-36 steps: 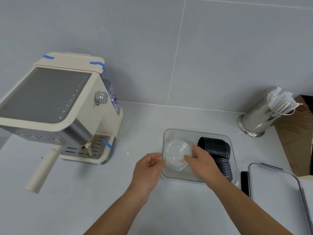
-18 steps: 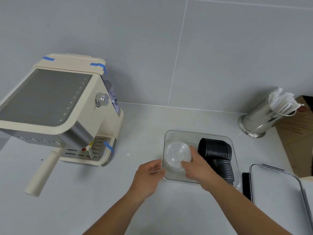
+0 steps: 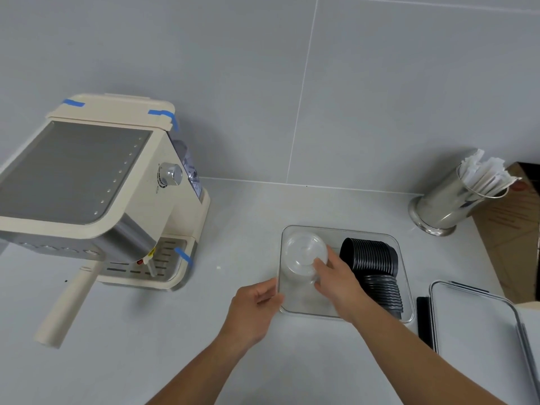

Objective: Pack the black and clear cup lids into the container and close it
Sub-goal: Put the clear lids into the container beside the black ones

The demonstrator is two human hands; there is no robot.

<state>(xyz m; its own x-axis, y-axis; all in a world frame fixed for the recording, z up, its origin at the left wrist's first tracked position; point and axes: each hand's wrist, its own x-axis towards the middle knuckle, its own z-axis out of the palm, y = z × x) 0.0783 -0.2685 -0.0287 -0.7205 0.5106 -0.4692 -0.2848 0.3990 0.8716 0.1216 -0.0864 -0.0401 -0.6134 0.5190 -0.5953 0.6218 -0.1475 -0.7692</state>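
At lower centre of the head view, a clear rectangular container point(image 3: 404, 276) sits open on the grey counter point(image 3: 175, 331). Its right half holds black cup lids point(image 3: 377, 270) — a ribbed stack lying on its side, running from the far wall toward the near wall. Its left half holds the clear cup lids point(image 3: 304, 254), a stack tipped so that its round top faces up and toward the camera.

The right hand point(image 3: 339, 283) reaches into the container from lower right; its fingertips point(image 3: 320, 263) grasp the near right edge of the clear stack. The left hand point(image 3: 254, 308) rests outside the container's left wall, fingers curled loosely with the tips against the wall near the front corner — it holds nothing.

At the right edge of the frame, the container lid point(image 3: 473, 323) lies flat on the counter, just beside the container and apart from it.

At left stands a cream espresso machine point(image 3: 96, 185) with blue tape strips. At upper right, a steel canister point(image 3: 444, 203) holds white paper-wrapped items.
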